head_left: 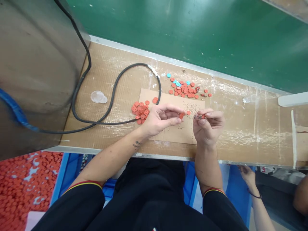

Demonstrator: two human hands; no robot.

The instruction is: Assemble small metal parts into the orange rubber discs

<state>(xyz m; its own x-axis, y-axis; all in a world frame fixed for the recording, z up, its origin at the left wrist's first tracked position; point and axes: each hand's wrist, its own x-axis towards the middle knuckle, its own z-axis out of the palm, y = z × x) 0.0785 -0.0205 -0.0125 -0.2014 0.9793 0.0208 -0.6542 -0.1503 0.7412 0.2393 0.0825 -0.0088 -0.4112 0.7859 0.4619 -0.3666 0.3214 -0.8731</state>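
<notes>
Black sleeves (69, 208) up front, and the left hand (160, 120) pinches an orange disc (181, 115) while the right hand (208, 126) grips a small metal part (198, 117) above the cardboard sheet (173, 134)!

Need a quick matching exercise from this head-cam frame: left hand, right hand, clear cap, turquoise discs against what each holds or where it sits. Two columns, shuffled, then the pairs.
Column 1
1. Left hand
2. Right hand
3. Clear plastic cap
4. Turquoise discs

Column 2
A. On the bench, left of the black cable
B. Pinching a small metal piece
C. Past the far edge of the cardboard sheet, beside orange discs
D. Pinching an orange disc

Pairs: 1-D, 2-B, 3-A, 4-C
</notes>
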